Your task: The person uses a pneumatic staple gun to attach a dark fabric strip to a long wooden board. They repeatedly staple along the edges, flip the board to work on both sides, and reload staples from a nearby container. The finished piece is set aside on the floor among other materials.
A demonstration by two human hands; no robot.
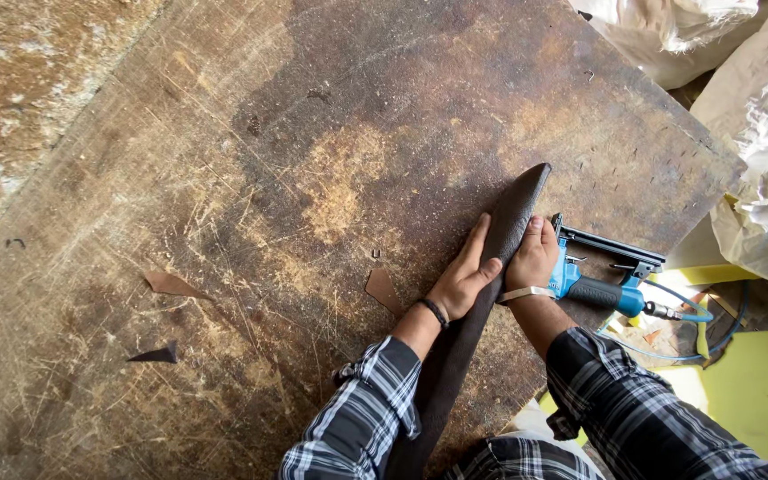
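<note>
A long, narrow panel covered in dark brown, coarse-grained fabric (491,267) stands on edge across the right half of a scarred wooden worktable (251,178), running from the person's lap up to a rounded tip near the table's middle. The left hand (464,280) lies flat against the fabric's near face, fingers stretched along it and thumb hooked over the top edge; a dark band circles that wrist. The right hand (533,258) wraps the opposite side, fingers curled out of sight behind the piece, thumb up, a pale band at the wrist. Just beside that hand a blue pneumatic staple gun (602,276) with a black magazine lies on the table edge, its blue air hose (704,333) looping down over yellow foam sheets (748,391). Both sleeves are black-and-white plaid. Small brown offcuts (171,284) and a dark triangular scrap (157,356) dot the scratched, stained board. Crumpled white plastic sacks (757,107) crowd the upper right corner.
</note>
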